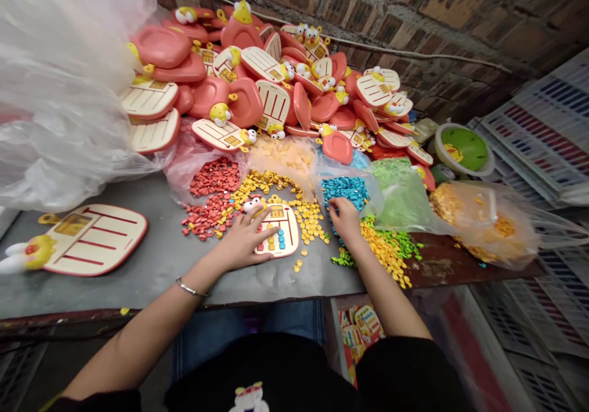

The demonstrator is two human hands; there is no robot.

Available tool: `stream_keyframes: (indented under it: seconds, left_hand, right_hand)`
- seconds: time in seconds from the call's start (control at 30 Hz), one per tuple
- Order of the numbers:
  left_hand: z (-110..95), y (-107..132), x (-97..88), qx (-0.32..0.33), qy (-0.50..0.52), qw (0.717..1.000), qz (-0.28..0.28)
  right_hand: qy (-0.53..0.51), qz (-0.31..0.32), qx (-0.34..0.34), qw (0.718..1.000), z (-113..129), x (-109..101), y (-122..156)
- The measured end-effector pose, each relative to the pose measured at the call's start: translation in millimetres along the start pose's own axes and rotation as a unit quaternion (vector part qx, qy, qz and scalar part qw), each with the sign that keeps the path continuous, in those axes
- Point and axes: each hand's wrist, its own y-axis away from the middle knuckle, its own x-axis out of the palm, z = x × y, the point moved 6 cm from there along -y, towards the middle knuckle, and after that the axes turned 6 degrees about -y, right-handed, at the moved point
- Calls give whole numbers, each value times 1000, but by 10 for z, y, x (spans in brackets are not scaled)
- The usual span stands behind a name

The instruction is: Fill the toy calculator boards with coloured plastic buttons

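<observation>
A cream toy board [289, 231] with a red rim and a duck-like head lies on the grey table in front of me. Red, yellow and blue pieces sit in rows on it. My left hand [243, 240] rests over the board's left side, fingers spread and thumb along the near edge, hiding part of it. At the near side of the blue pieces [346, 190], my right hand [346, 220] has its fingertips pinched together; whatever they hold is hidden. Yellow pieces [311, 220] lie between the board and this hand.
Red pieces [214, 206] are left of the board, green pieces [405, 243] and more yellow ones [386, 255] to the right. Many toy boards [273, 102] are heaped behind. Another board [99, 240] lies far left below a plastic bag [69, 86]. A bowl [464, 148] stands back right.
</observation>
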Motion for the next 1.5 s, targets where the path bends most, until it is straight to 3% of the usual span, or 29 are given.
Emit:
stream_keyframes:
  seconds: [0.1, 0.2, 0.33, 0.5, 0.83, 1.1, 1.2, 1.3, 1.37, 1.43, 1.5]
  left_hand:
    - [-4, -3, -1, 2, 3, 1000, 1]
    - [2, 0, 12, 5, 3, 1000, -1]
    - [20, 6, 36, 9, 1, 1000, 2]
    - [37, 5, 22, 10, 13, 1000, 7]
    - [44, -4, 11, -9, -10, 1000, 13]
    - [36, -27, -27, -17, -1, 1000, 13]
    - [37, -25, -30, -18, -6, 1000, 7]
    - [40, -18, -24, -16, -14, 1000, 4]
    - [43, -13, -14, -14, -19, 1000, 6]
    - [45, -9, -5, -12, -18, 1000, 8]
    - [45, -5, -2, -10, -13, 1000, 9]
  right_hand:
    - [-75, -67, -13, 995, 178, -139, 61]
    - [-100, -80, -41, 991, 459, -107, 45]
    - [-137, -29, -76, 987, 751, 179, -102]
    - [-183, 36, -104, 977, 883, 476, -216]
    - [-216, 95, -104, 966, 851, 499, -70]
    - [-367, 108, 29, 924, 796, 618, -1]
    - [-371, 118, 12, 921, 893, 640, -32]
    - [-359, 182, -48, 914, 956, 548, -13]
    - [-359, 205, -56, 909, 860, 407, 16]
    - [-324, 157, -17, 933, 606, 208, 18]
    - [-214, 84, 29, 973, 305, 20, 24]
